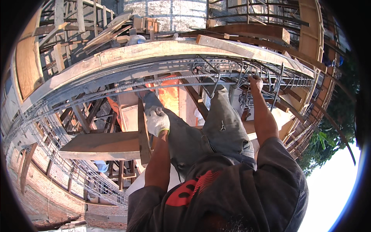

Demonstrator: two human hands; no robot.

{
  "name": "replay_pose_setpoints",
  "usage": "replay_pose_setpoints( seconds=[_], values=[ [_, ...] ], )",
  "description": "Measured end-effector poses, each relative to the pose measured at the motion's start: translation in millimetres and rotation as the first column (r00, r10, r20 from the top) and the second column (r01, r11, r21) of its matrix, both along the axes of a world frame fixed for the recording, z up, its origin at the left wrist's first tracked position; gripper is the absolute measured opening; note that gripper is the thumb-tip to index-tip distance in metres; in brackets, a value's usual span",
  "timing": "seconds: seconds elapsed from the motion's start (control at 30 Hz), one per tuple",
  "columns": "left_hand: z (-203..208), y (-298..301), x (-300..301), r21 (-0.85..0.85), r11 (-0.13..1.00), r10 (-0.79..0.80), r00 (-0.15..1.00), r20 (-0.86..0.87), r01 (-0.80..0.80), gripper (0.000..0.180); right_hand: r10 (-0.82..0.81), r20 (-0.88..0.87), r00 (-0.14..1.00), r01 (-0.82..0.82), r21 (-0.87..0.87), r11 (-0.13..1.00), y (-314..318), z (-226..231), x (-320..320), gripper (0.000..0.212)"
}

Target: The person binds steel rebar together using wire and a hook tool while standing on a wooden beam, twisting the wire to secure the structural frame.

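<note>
My left hand, in a white knitted glove, is closed in front of my left thigh. A small dark tip shows at its top, but what it holds I cannot make out. Farther forward on the right, my bare right hand is closed at the bars, gripping a bent steel stirrup; its fingertips are partly hidden. Several more stirrups hang bunched along the long ribbed rebars. These bars run from left to right in front of my legs, beside a curved timber board.
A wide plank juts out at my left beside an upright board. At lower left a rebar cage runs along a brick wall. Beyond the curved board lie loose timbers. Orange sheeting shows below, between the beams.
</note>
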State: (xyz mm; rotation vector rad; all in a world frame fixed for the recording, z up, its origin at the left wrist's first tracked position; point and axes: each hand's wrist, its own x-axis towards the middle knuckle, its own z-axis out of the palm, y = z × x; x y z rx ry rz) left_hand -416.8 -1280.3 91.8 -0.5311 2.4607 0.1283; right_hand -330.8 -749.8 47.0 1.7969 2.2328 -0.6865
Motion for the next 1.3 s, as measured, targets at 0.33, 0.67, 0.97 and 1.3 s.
replay_pose_setpoints(
  seconds=[0.33, 0.67, 0.97, 1.3],
  values=[
    [-2.4, 5.2, 5.2, -0.024, 0.999, -0.033, 0.999, 0.036, 0.034, 0.033, 0.470, 0.470, 0.747, -0.521, -0.024, 0.853, 34.2, 22.4, -31.8, 0.024],
    [-7.2, 15.9, 2.7, -0.018, 0.997, -0.075, 0.996, 0.054, 0.076, 0.031, 0.434, 0.094, 0.896, -0.432, -0.038, 0.901, -57.3, 39.0, -37.5, 0.050],
    [5.1, 10.8, -10.9, 0.004, 0.999, -0.044, 0.983, 0.178, 0.044, 0.040, 0.213, -0.079, 0.974, -0.220, -0.083, 0.972, -197.6, 29.2, -43.1, 0.053],
    [3.0, -10.5, -16.8, 0.016, 0.997, 0.077, 0.983, 0.168, -0.080, 0.041, 0.370, 0.146, 0.918, -0.364, -0.063, 0.929, -195.0, 27.4, -51.7, 0.059]
  ],
)
